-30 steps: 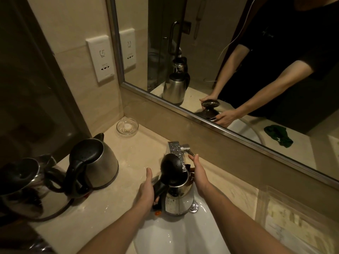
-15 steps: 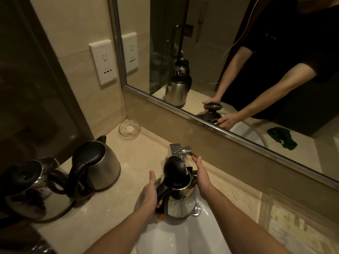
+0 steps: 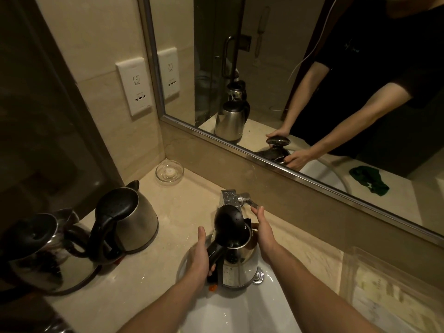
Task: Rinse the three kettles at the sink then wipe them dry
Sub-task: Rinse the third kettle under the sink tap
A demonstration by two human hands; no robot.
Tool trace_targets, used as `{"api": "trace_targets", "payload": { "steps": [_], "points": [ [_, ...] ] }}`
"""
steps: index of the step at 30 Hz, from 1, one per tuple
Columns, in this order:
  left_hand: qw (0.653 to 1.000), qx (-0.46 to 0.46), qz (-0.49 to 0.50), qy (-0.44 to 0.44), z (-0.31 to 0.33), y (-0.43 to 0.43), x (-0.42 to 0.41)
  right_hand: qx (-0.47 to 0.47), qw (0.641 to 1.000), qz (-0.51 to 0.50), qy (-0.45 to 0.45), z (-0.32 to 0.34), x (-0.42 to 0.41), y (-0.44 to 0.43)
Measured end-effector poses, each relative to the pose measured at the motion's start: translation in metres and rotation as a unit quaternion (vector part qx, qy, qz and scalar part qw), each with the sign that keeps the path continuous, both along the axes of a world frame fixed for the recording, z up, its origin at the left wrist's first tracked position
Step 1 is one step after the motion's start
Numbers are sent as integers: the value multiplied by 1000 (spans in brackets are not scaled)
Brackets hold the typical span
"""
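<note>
A steel kettle (image 3: 240, 267) with its black lid flipped up stands in the white sink (image 3: 240, 311), right under the chrome tap (image 3: 230, 198). My left hand (image 3: 200, 258) grips its black handle. My right hand (image 3: 264, 231) lies along the kettle's far side, fingers straight, the fingertips touching the tap's lever (image 3: 251, 200). Two more kettles stand on the counter at the left: a steel one with a black lid (image 3: 134, 222) and a shinier one (image 3: 45, 253) nearer the left edge. No water stream is visible.
A glass dish (image 3: 169, 173) sits in the counter's back corner under a wall socket (image 3: 134, 88). The mirror (image 3: 300, 75) runs along the back and shows a green cloth (image 3: 368, 180) on the counter's right. A clear tray (image 3: 394, 296) lies at the right.
My view has shifted slightly. Both hands stay on the kettle in the sink; my right fingertips have stayed near the tap's lever.
</note>
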State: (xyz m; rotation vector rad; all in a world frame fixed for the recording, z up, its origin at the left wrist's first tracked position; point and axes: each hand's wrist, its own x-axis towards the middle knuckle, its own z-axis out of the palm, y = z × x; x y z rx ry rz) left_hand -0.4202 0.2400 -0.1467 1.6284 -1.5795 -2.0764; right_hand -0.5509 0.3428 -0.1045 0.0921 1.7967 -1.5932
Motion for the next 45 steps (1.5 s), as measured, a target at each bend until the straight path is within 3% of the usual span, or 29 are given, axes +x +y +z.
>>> {"api": "trace_targets", "payload": {
  "steps": [45],
  "points": [
    [999,5,-28,26,9,1,12,-21,999,4,-35,9,12,-4]
  ]
}}
